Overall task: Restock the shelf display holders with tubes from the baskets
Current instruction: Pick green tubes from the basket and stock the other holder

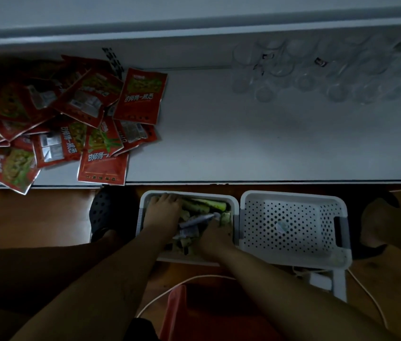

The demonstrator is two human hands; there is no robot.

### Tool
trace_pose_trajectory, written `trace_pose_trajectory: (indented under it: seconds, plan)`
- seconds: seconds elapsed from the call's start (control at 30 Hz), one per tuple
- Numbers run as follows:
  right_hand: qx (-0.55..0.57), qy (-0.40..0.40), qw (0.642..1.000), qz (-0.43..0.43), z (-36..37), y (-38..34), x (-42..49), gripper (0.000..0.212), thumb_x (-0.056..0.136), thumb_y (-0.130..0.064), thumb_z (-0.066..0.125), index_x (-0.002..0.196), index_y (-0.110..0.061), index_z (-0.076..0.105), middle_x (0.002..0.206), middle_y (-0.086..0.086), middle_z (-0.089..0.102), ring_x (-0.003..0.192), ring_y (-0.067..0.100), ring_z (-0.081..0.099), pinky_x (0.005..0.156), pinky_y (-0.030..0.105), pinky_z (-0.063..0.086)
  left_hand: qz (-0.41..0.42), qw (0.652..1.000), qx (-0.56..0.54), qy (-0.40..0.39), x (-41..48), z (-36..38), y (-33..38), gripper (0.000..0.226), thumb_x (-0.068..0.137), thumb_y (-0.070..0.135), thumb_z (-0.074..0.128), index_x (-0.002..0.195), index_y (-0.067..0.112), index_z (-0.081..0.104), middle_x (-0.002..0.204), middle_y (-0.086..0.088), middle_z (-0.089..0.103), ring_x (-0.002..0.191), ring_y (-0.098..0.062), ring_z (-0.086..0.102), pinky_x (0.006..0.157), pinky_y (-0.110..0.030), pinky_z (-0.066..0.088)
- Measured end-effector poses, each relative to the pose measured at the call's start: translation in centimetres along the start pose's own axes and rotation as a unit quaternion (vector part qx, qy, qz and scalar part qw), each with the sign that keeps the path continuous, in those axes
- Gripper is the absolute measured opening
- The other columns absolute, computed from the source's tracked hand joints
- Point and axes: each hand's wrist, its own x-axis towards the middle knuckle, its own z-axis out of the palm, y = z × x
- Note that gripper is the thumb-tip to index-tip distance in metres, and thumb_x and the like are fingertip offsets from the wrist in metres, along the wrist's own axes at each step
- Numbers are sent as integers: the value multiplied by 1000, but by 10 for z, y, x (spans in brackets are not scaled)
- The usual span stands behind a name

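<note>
Pick-up step: right hand [215,233] grip curled round pale tube [198,220], left hand [163,211] spread flat on pile [207,205] just beside; next, lift clear toward holders [317,70] far beyond grip.

White Chinese characters run across the red packets [46,114] heaped at 9 o'clock. On the outermost packet [140,94] at 11 o'clock and the nearest packet [103,166] they look like 甘师傅一根葱, the last 2 characters unsure. Their smaller print is unreadable. Dark labels on the clear cups [317,67] at 1 o'clock and print on the white tube [194,220] at 6 o'clock are too blurred.
</note>
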Motion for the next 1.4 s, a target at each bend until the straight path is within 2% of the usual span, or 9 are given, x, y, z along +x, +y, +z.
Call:
trace_pose_trajectory:
  seconds: [0.17, 0.27, 0.43, 0.7, 0.87, 1.07, 1.17, 1.23, 1.4]
  plan:
    - [-27, 4, 998, -50, -18, 2, -9, 26, 91, -21, 56, 115, -12, 52, 104, 7, 58, 81, 17, 54, 58, 14, 47, -30, 992, -113, 38, -3, -2, -8, 35, 86, 27, 55, 121, 23, 55, 121, -3, 61, 114, -25, 53, 96, -35, 36]
    - [-44, 9, 997, -67, -20, 2, -12, 35, 88, -27, 57, 122, -17, 55, 119, 9, 61, 99, 25, 60, 78, 32, 53, -68, 945, -318, 21, -4, -17, -3, 21, 94, 28, 53, 108, 15, 61, 97, -6, 67, 88, -23, 59, 69, -28, 39]
    - [-22, -58, 996, -62, -17, 3, -6, 49, 78, -33, 57, 126, -21, 52, 111, 4, 62, 85, 21, 61, 71, 34, 56, -88, 888, -452, 9, -10, -23, -1, 15, 96, 20, 53, 85, 13, 58, 67, 4, 51, 72, -13, 50, 56, -19, 28]
    - [188, -118, 975, -6, -26, 5, -12, 19, 89, -5, 53, 96, -20, 62, 101, 9, 66, 95, 27, 64, 85, 38, 55, -167, 750, -639, -45, -14, -4, -12, 24, 99, 18, 50, 111, 3, 64, 105, -21, 66, 96, -34, 64, 84, -44, 55]
    - [194, -63, 979, -17, -22, 6, -6, 19, 88, -19, 62, 106, -17, 67, 114, 6, 62, 103, 25, 58, 84, 33, 49, -209, 677, -701, -79, -17, -6, -15, 28, 101, 21, 46, 115, -2, 54, 79, -18, 60, 50, -22, 63, 51, -33, 55]
    - [316, -71, 944, -65, -33, 1, -12, 31, 78, -9, 76, 65, -16, 49, 76, -1, 57, 83, 18, 55, 72, 29, 43, -190, 722, -659, -94, -19, -12, -13, 29, 100, 22, 49, 111, -3, 56, 70, -11, 60, 43, -12, 60, 52, -29, 53]
    - [379, -103, 917, -69, -48, -2, -17, 24, 82, 8, 64, 90, -13, 59, 100, 9, 61, 94, 25, 58, 76, 35, 52, -177, 727, -656, -95, -20, -18, -11, 30, 99, 27, 51, 113, 2, 59, 77, -15, 64, 63, -27, 64, 71, -42, 56]
    - [456, -149, 873, -90, -60, -6, -24, 33, 89, 12, 48, 114, -7, 60, 111, 18, 64, 101, 31, 63, 80, 37, 56, -175, 714, -673, -83, -23, -25, -10, 26, 97, 26, 53, 108, 3, 60, 75, -13, 64, 61, -26, 63, 60, -39, 57]
    - [590, -183, 778, -114, -83, -12, -39, 31, 95, -1, 32, 119, 3, 52, 118, 26, 63, 100, 31, 66, 84, 40, 56, -146, 748, -646, -41, -27, -43, -10, 31, 93, 37, 57, 95, 7, 65, 87, -15, 69, 78, -31, 67, 66, -42, 55]
